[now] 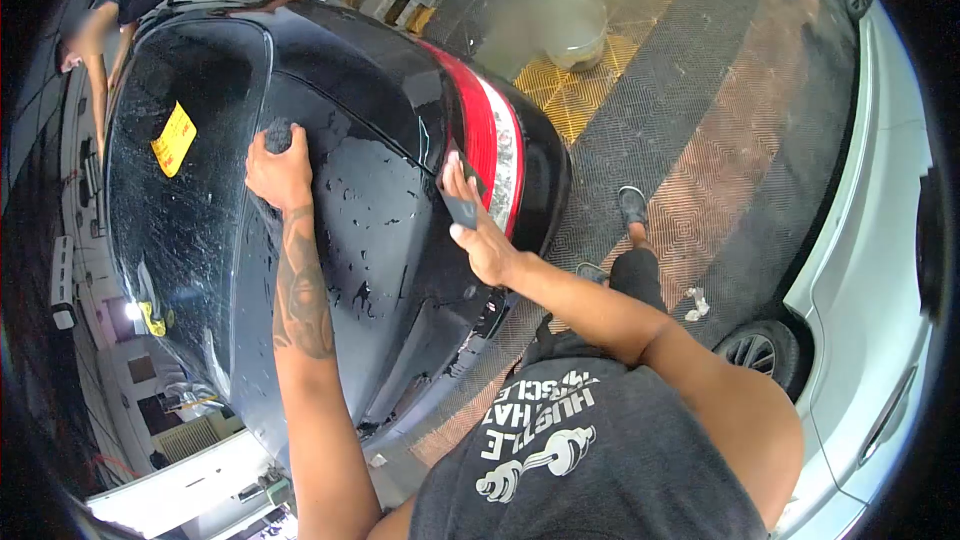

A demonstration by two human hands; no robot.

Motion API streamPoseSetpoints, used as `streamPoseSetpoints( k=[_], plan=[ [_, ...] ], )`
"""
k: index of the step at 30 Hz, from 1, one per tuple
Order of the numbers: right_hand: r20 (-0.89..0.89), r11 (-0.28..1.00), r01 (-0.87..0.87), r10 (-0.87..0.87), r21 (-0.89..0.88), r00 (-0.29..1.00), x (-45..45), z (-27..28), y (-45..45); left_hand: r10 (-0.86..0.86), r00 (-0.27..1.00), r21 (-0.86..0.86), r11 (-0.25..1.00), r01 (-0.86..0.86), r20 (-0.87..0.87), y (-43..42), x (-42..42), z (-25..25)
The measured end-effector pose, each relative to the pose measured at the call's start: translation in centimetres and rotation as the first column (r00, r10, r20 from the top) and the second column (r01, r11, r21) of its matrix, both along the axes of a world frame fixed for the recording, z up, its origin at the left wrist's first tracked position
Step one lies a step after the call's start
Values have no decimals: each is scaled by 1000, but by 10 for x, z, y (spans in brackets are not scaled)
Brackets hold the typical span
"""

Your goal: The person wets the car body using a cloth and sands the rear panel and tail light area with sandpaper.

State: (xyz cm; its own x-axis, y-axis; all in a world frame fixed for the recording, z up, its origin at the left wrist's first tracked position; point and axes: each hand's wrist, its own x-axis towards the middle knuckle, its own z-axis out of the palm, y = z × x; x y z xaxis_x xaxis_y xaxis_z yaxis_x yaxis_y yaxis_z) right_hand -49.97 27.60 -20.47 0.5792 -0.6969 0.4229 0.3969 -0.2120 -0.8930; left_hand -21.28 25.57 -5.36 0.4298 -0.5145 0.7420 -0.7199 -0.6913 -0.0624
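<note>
In the head view, the left hand (279, 176) curls its fingers around a dark pad (280, 134) on the wet black car (370, 195) — the right hand (488, 246), fingers nearly straight, holds a dark grey sheet (461, 212) beside the red-and-white tail light (503, 145).

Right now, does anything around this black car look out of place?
Yes: a crumpled white scrap lies on the patterned floor near the wheel of the pale car. It looks like dropped litter.
</note>
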Motion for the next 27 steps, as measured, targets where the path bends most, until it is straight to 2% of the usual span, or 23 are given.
streamPoseSetpoints(
  k=[2,4,8,10,11,14,16,20,24,26,27],
  plan=[
    [-30,1000,6,-7,-19,1000,7,4,-23,14,999,23,1000,-13,-29,8,-1,-4],
    [-62,996,49,-54,-74,997,8,6,-21,-7,999,-4,1000,7,39,5,-3,-2],
    [44,999,-3,1,46,999,2,10,-8,-9,1000,-6,1000,9,-18,1,-2,-1],
    [-64,996,83,-85,-27,994,19,2,-46,-29,1000,-15,999,29,-8,5,-2,-1],
    [-81,997,73,-74,-20,994,25,1,-61,-30,1000,-14,999,29,-10,6,3,-3],
    [-44,995,93,-91,45,995,13,5,-13,-29,999,-15,999,28,-42,5,1,-1],
    [-90,996,-10,18,88,996,-5,15,19,-25,998,0,1000,25,-63,3,-2,1],
    [-144,998,62,-66,-33,987,6,5,-19,-6,999,0,1000,6,-46,6,1,-3],
    [-101,1000,6,-5,9,995,-8,-1,13,-8,1000,-4,1000,8,-7,5,-1,-1],
    [-282,986,41,-86,-162,956,-9,-4,0,-8,1000,-5,1000,8,0,4,-1,-2],
    [-303,984,78,-125,-161,945,-5,-7,-15,-1,1000,-14,1000,1,6,6,-2,-2]
  ],
)
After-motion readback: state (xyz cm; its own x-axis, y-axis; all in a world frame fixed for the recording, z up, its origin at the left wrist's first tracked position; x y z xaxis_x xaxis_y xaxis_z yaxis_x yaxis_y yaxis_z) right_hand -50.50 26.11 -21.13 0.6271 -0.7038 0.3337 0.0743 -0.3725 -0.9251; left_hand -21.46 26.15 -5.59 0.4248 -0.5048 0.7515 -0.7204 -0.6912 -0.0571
